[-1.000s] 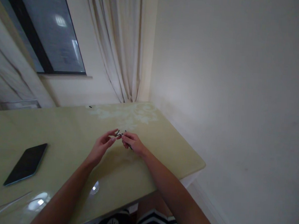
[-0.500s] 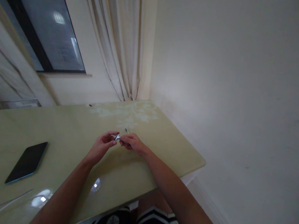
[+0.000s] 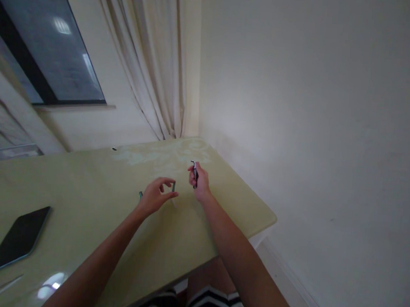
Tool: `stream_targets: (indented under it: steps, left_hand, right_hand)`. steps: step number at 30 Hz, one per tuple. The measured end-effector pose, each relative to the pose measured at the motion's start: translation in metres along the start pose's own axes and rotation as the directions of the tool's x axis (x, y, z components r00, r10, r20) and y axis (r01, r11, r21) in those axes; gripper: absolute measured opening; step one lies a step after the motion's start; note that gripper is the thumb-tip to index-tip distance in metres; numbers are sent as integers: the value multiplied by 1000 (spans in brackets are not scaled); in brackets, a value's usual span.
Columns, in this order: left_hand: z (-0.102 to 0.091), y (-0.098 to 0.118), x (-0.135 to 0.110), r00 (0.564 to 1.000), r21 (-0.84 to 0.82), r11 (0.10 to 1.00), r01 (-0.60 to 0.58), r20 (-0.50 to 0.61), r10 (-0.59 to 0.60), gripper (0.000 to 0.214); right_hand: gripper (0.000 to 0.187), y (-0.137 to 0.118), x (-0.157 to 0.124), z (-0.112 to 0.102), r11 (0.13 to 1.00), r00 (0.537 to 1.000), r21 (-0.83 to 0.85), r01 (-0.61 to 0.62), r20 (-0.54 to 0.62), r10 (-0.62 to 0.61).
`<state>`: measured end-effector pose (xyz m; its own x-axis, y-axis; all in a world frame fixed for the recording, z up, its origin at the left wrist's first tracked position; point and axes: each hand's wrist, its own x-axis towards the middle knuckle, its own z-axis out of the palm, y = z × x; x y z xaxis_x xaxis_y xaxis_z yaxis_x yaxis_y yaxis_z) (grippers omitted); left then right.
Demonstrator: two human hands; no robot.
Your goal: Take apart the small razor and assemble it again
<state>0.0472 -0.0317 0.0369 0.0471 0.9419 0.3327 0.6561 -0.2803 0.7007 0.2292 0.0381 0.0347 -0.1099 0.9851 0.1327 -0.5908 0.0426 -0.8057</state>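
Observation:
Left of centre over the pale green table (image 3: 171, 235), my left hand (image 3: 155, 197) pinches a small dark green stick-like piece (image 3: 173, 187) upright between thumb and fingertips. A pale streak (image 3: 174, 202) shows just below it; whether it is part of that piece or a reflection I cannot tell. My right hand (image 3: 201, 181), a little farther out and to the right, is wrapped round a slim black object with a silver head (image 3: 195, 174) that points up. The hands are apart. Beside my left hand's outer edge, the end of a small green thing (image 3: 141, 195) shows, partly hidden.
A black tablet-like slab (image 3: 18, 240) lies at the left of the table. Near the back edge is a tiny dark item (image 3: 114, 149). Curtains (image 3: 151, 61) and a window stand behind, and a bare wall (image 3: 298, 132) borders the right side.
My hands were together at a silver piece and are now apart. The right has moved up and right with the black object; the left has moved right and now pinches the green piece.

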Motion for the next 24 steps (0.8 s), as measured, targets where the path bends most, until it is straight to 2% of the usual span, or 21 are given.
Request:
stream_targets:
  steps: [4,7,10,12,14,17,19,21,24]
  left_hand:
    - [48,18,40,994,217,975,-40,108,17,38]
    - [80,27,60,989,324,946,11,137,-58,37]
    - [96,31,65,985,349,937,26,150,-83,37]
    - [94,28,61,984,351,936,4,168,-67,38]
    - [79,19,52,984,350,936,-28,173,-36,44]
    - [34,-13,32,994,336,941,-34,109,-3,54]
    - [-5,-44,15,996,346,936,64,30,-79,57]
    - [-41,-73,-4,981,374,908,191,-45,-187,64]
    - [-73,-101,-27,952,355,884,303,-85,-293,76]
  right_hand:
    - [44,-16,12,-25,986,975,167,1,-220,36]
    - [42,-21,12,-36,969,960,247,7,-274,63]
    - [42,-22,12,-40,962,959,274,8,-273,70]
    - [40,-22,12,-41,954,961,301,12,-268,73]
    - [40,-21,12,-41,949,963,315,14,-260,72]
    - [41,-20,11,-37,957,970,290,-2,-234,73]
    - [41,-18,10,-31,961,976,274,-37,-198,95]
    - [40,-14,8,-22,962,981,263,-81,-152,124]
    - [40,-7,3,-8,969,985,211,-127,-85,148]
